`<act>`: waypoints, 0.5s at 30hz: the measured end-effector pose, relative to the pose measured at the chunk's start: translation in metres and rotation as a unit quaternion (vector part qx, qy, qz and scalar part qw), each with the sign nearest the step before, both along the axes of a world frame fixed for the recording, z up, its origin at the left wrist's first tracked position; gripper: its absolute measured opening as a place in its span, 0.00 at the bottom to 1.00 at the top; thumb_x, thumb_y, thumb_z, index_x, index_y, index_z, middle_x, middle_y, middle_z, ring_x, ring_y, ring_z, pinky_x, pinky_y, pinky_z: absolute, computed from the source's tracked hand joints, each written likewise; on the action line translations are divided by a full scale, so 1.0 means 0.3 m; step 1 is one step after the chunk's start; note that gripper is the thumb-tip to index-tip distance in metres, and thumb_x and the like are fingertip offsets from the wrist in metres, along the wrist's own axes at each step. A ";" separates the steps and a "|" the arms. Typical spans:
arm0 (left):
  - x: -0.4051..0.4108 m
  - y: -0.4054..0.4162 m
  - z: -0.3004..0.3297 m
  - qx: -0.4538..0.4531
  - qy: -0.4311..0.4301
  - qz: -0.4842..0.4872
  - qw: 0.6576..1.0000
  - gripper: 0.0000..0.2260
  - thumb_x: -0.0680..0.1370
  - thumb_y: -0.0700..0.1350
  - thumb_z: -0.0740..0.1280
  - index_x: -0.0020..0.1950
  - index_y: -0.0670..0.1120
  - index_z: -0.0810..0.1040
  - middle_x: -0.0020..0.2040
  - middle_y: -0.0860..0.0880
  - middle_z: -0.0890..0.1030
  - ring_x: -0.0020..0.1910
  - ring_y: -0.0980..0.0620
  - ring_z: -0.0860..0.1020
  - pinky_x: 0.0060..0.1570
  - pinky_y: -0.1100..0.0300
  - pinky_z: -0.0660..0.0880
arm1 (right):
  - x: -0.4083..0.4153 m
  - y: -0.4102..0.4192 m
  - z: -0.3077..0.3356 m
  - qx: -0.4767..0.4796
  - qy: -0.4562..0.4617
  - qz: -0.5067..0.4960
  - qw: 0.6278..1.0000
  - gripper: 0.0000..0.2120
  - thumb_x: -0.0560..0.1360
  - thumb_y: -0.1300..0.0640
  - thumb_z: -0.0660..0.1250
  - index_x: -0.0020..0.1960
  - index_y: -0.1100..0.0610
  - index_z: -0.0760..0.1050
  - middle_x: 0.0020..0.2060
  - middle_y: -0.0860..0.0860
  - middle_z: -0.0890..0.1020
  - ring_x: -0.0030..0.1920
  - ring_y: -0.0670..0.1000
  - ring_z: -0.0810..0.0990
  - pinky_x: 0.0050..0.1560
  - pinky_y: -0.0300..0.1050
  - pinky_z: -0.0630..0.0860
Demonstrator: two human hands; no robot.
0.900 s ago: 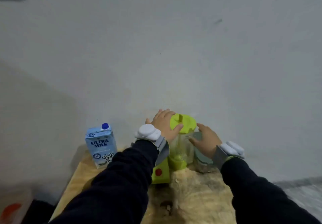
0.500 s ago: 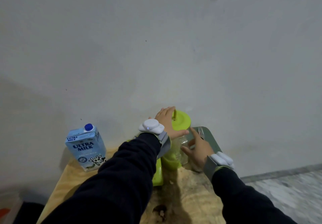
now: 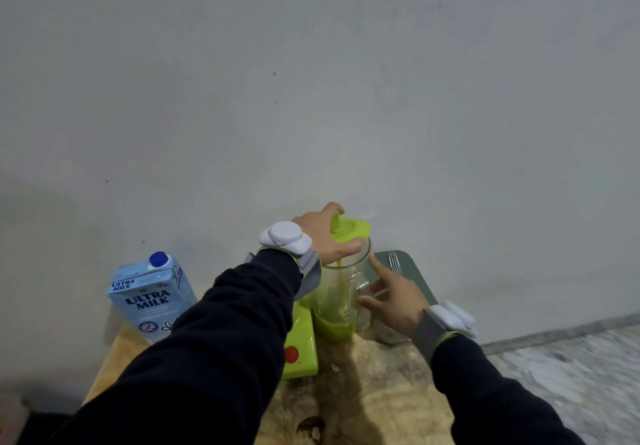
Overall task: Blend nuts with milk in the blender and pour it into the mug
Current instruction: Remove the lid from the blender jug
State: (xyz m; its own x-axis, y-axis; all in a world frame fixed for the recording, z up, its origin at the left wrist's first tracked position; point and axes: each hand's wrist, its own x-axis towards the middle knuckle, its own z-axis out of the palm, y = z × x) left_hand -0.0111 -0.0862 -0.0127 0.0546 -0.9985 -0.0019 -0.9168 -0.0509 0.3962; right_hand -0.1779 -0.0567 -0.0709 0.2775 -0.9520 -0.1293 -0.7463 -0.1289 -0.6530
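A clear blender jar (image 3: 349,292) stands on a lime-green blender base (image 3: 303,351) with a red button, at the back of the wooden table. My left hand (image 3: 325,237) grips the lime-green lid (image 3: 349,228) at its knob, tilted and lifted slightly off the jar's rim. My right hand (image 3: 394,297) rests against the jar's right side with fingers spread, the index finger pointing up along the glass. A blue Ultra Milk carton (image 3: 150,294) with a blue cap stands to the left. The mug and the nuts are hidden from me.
A grey-green tray (image 3: 414,271) with a fork (image 3: 394,261) lies behind my right hand by the wall. The wooden table (image 3: 374,392) ends on the right above a marbled floor (image 3: 571,368). A white wall rises just behind the blender.
My left hand has shifted from lying flat on the lid to gripping its knob and tilting it up. My right hand has closed in on the jar's side. The view has tilted.
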 end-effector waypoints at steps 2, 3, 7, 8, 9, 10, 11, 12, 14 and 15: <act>0.017 0.007 -0.003 -0.003 0.031 -0.002 0.999 0.30 0.69 0.69 0.61 0.67 0.58 0.65 0.59 0.51 0.78 0.53 0.45 0.78 0.50 0.56 0.72 | -0.013 -0.027 0.037 -0.024 -0.063 -0.057 0.996 0.26 0.76 0.54 0.66 0.73 0.50 0.65 0.50 0.51 0.83 0.50 0.50 0.81 0.51 0.37 0.70; 0.024 0.013 -0.004 -0.012 0.047 -0.003 0.999 0.30 0.69 0.69 0.60 0.67 0.58 0.65 0.60 0.51 0.77 0.55 0.45 0.78 0.51 0.56 0.72 | -0.015 -0.038 0.071 -0.022 -0.141 -0.101 0.985 0.20 0.78 0.55 0.63 0.69 0.54 0.71 0.45 0.50 0.83 0.45 0.51 0.81 0.50 0.40 0.72; 0.022 0.031 -0.007 -0.047 0.087 -0.015 0.995 0.24 0.76 0.65 0.57 0.68 0.54 0.67 0.60 0.49 0.78 0.57 0.45 0.78 0.54 0.55 0.73 | 0.046 -0.022 0.214 0.179 -0.407 -0.126 0.887 0.09 0.82 0.59 0.55 0.49 0.59 0.73 0.37 0.56 0.80 0.33 0.54 0.79 0.34 0.42 0.78; 0.019 0.039 -0.007 -0.046 0.093 -0.017 0.994 0.23 0.77 0.64 0.56 0.68 0.54 0.67 0.60 0.49 0.79 0.57 0.45 0.78 0.54 0.55 0.72 | 0.067 -0.014 0.229 0.211 -0.418 -0.124 0.875 0.10 0.82 0.58 0.55 0.48 0.60 0.72 0.38 0.57 0.79 0.33 0.55 0.80 0.34 0.43 0.79; 0.017 0.047 -0.007 -0.044 0.101 -0.018 0.994 0.22 0.78 0.64 0.53 0.68 0.54 0.68 0.59 0.48 0.79 0.57 0.45 0.78 0.54 0.55 0.72 | 0.086 -0.008 0.236 0.228 -0.427 -0.127 0.866 0.10 0.82 0.57 0.55 0.49 0.61 0.72 0.39 0.58 0.78 0.34 0.55 0.80 0.33 0.43 0.80; 0.013 0.053 -0.005 -0.039 0.114 -0.017 0.993 0.22 0.80 0.62 0.50 0.68 0.54 0.69 0.59 0.48 0.79 0.58 0.45 0.78 0.55 0.55 0.72 | 0.101 -0.004 0.237 0.235 -0.440 -0.134 0.857 0.11 0.82 0.56 0.55 0.51 0.62 0.72 0.40 0.58 0.78 0.34 0.56 0.80 0.33 0.44 0.81; 0.008 0.063 -0.001 -0.041 0.129 -0.018 0.991 0.22 0.81 0.60 0.48 0.68 0.54 0.70 0.60 0.47 0.79 0.59 0.44 0.77 0.57 0.55 0.72 | 0.113 0.002 0.242 0.234 -0.450 -0.139 0.850 0.11 0.82 0.56 0.55 0.53 0.62 0.72 0.40 0.58 0.78 0.35 0.56 0.80 0.33 0.45 0.81; 0.000 0.072 0.003 -0.045 0.140 -0.019 0.989 0.21 0.82 0.58 0.47 0.68 0.54 0.70 0.62 0.47 0.79 0.60 0.44 0.77 0.60 0.54 0.72 | 0.122 0.002 0.240 0.229 -0.453 -0.145 0.849 0.11 0.82 0.56 0.55 0.54 0.62 0.72 0.40 0.58 0.77 0.35 0.57 0.80 0.33 0.46 0.81; -0.022 0.095 0.011 -0.066 0.137 -0.029 0.988 0.19 0.83 0.53 0.47 0.70 0.54 0.69 0.65 0.48 0.78 0.63 0.46 0.75 0.63 0.56 0.70 | 0.135 0.015 0.248 0.219 -0.443 -0.147 0.857 0.10 0.83 0.58 0.54 0.52 0.62 0.72 0.37 0.57 0.76 0.35 0.57 0.80 0.38 0.49 0.80; -0.031 0.105 0.015 -0.082 0.134 -0.035 0.987 0.19 0.84 0.52 0.48 0.71 0.54 0.68 0.67 0.49 0.76 0.65 0.47 0.74 0.64 0.58 0.69 | 0.138 0.024 0.255 0.212 -0.433 -0.144 0.864 0.11 0.83 0.59 0.53 0.50 0.61 0.73 0.36 0.57 0.75 0.35 0.57 0.79 0.40 0.50 0.79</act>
State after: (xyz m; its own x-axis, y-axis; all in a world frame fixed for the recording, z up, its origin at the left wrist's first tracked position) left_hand -0.0205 -0.0548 -0.0082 0.0057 -0.9880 0.1546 -0.7774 0.0928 0.6221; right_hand -0.1364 -0.0496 0.0056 0.2046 -0.9158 -0.3457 0.0850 0.3685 -0.9257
